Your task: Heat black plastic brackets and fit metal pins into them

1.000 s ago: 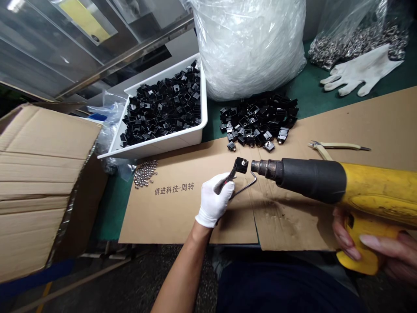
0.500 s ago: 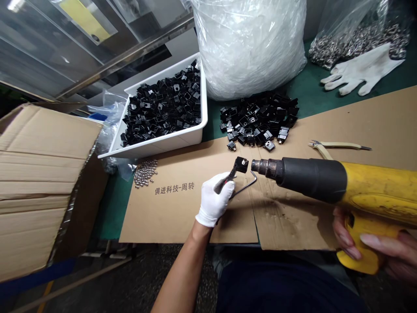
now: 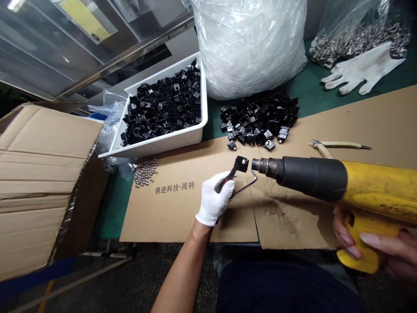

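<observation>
My left hand (image 3: 215, 200), in a white fabric glove, grips a pair of dark-handled pliers (image 3: 229, 179). Their jaws clamp a small black plastic part (image 3: 242, 164) with a square metal insert. A bent metal rod (image 3: 249, 183) runs from beneath the pliers. My bare right hand (image 3: 350, 234) holds the yellow grip of a heat gun (image 3: 312, 179). The gun's scorched metal nozzle (image 3: 265, 168) points left at the black part, a short gap apart.
A loose pile of black parts (image 3: 257, 119) lies beyond the cardboard sheet (image 3: 286, 221), and more fill a white tray (image 3: 195, 130). Steel balls (image 3: 145, 172), side-cutters (image 3: 339, 145), a large plastic bag (image 3: 250, 48), a white glove (image 3: 361, 69) and a cardboard box (image 3: 42, 174) surround them.
</observation>
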A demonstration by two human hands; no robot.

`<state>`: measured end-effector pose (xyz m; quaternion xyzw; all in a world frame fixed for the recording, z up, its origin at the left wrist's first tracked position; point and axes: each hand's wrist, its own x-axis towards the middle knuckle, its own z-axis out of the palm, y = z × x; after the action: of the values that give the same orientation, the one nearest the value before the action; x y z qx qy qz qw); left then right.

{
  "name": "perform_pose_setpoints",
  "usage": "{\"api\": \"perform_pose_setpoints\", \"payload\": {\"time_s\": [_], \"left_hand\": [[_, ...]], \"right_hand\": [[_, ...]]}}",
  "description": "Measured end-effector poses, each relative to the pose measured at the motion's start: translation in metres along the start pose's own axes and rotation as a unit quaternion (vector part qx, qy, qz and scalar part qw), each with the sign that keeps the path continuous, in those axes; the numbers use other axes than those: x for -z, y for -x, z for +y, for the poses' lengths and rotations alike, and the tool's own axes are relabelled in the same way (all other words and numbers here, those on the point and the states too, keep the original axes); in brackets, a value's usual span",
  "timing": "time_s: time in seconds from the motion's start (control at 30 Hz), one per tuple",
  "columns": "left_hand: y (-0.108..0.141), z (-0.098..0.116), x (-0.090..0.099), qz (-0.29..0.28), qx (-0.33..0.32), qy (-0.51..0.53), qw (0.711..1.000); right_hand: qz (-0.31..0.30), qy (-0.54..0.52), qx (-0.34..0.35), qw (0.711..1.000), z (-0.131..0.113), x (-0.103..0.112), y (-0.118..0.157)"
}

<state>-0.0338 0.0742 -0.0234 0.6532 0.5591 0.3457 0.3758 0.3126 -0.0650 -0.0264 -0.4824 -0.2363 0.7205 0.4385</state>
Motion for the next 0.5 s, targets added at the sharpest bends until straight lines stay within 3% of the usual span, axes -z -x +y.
{"api": "perform_pose_setpoints", "payload": {"time_s": [0.5], "left_hand": [[0.0006, -0.0024, 0.0001, -0.003, 0.003, 0.005, 1.0]], "right_hand": [[-0.011, 0.023, 0.014, 1.0, -0.0025, 0.0001, -0.0004]]}}
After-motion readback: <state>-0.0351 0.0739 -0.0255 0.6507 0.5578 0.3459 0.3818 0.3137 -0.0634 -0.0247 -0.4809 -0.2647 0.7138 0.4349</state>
